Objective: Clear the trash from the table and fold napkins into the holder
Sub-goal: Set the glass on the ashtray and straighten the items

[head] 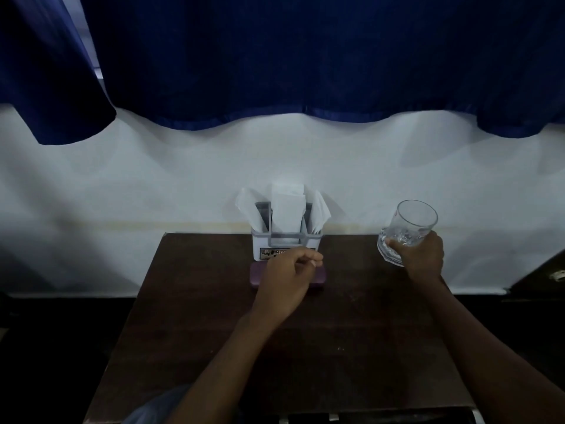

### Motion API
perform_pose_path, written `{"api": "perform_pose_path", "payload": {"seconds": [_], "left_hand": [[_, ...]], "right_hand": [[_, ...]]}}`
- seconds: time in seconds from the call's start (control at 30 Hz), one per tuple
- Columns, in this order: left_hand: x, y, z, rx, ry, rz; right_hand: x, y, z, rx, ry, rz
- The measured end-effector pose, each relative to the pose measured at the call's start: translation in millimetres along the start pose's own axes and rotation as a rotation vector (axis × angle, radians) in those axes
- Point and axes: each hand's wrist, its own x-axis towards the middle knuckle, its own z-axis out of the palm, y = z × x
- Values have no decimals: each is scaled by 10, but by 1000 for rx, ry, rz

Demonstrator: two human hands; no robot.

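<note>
Napkins (286, 209) stand folded in the three compartments of the holder (286, 240) at the far edge of the table (214, 332), behind a purple case (318, 278). The left hand (287, 278) hovers over the case, its grip loosely curled and apparently empty. The right hand (420, 258) holds a tilted glass (408, 231) beyond the table's right edge; a slackened grip there would likely drop it.

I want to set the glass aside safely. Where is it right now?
In the head view, the glass is at the table's far right corner, tilted in the right hand's grip, right of the napkin holder.
</note>
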Motion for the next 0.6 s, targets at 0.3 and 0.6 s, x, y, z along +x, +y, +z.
{"api": "perform_pose_path", "payload": {"seconds": [0.3, 0.6], "left_hand": [[4, 14, -1, -10, -5, -26], [69, -62, -170, -17, 29, -77]], "right_hand": [[-15, -10, -42, 30, 5, 15], [2, 79, -75, 237, -18, 64]]}}
